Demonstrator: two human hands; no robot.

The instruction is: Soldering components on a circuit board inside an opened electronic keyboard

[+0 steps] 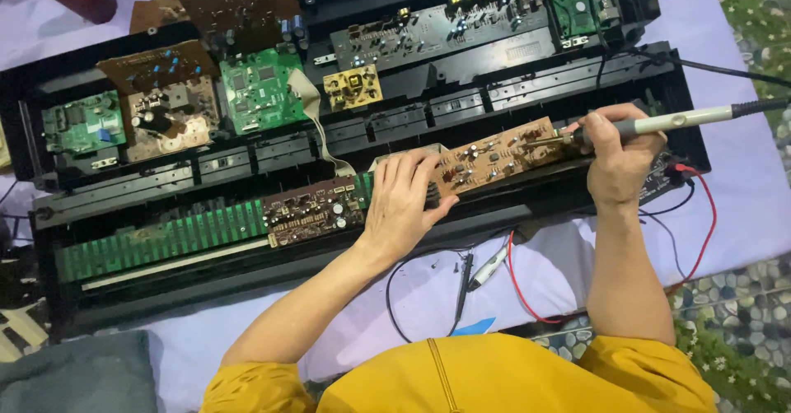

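My left hand [403, 203] grips the near end of a tan circuit board [494, 156] that lies tilted over the open black keyboard chassis [198, 294]. My right hand [616, 151] holds a grey soldering iron [676, 121] like a pen, its tip resting on the far right end of that board. The iron's black cord runs off to the right. A brown board [311, 210] lies just left of my left hand.
Green and brown circuit boards [257, 88] fill the open chassis at the back. A long green strip [165, 236] runs along its front left. Red and black probe leads [515, 285] lie on the white cloth near my body. Patterned floor shows at right.
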